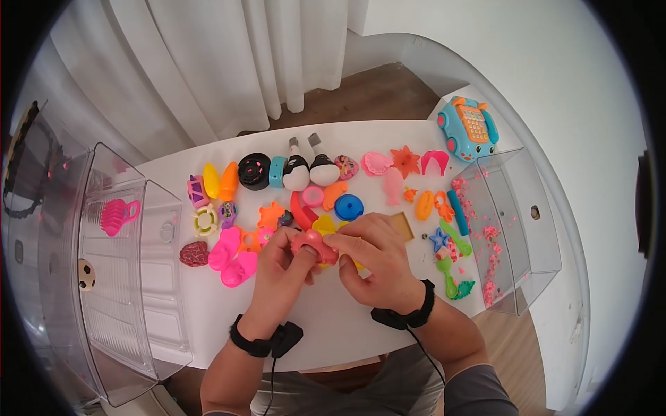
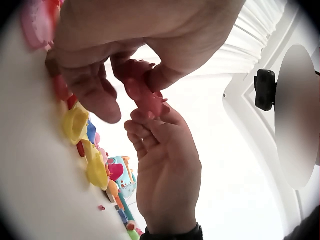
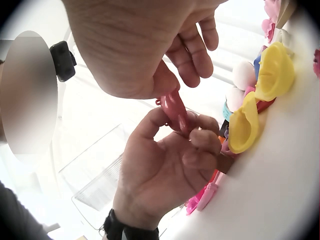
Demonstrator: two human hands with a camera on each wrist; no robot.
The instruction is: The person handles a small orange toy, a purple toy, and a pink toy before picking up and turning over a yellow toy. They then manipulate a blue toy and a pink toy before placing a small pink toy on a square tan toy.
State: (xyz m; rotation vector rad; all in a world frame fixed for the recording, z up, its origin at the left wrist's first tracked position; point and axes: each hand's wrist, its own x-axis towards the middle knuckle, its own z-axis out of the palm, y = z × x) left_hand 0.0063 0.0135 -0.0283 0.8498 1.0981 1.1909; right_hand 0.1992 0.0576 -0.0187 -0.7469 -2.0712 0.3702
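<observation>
A coral-red plastic toy mould (image 1: 316, 247) with small tabs along its edge is held up in front of the body between both hands. My left hand (image 1: 281, 267) grips one end, its thumb lying across the piece. At the other end, the thumb and forefinger of my right hand (image 1: 380, 262) pinch it; the right wrist view shows this mould (image 3: 174, 110) spanning the two hands. Behind it on the table lies a two-part yellow mould (image 3: 243, 125), partly covered by the hands in the head view. Pink moulds (image 1: 232, 258) lie left of the left hand.
Toys spread over the white table, including a blue round lid (image 1: 348, 206), a black wheel-like toy (image 1: 254, 170) and green utensils (image 1: 447, 274). A clear bin (image 1: 534, 243) with pink bits stands right, a toy telephone (image 1: 470, 128) behind it, clear drawers (image 1: 114, 277) left.
</observation>
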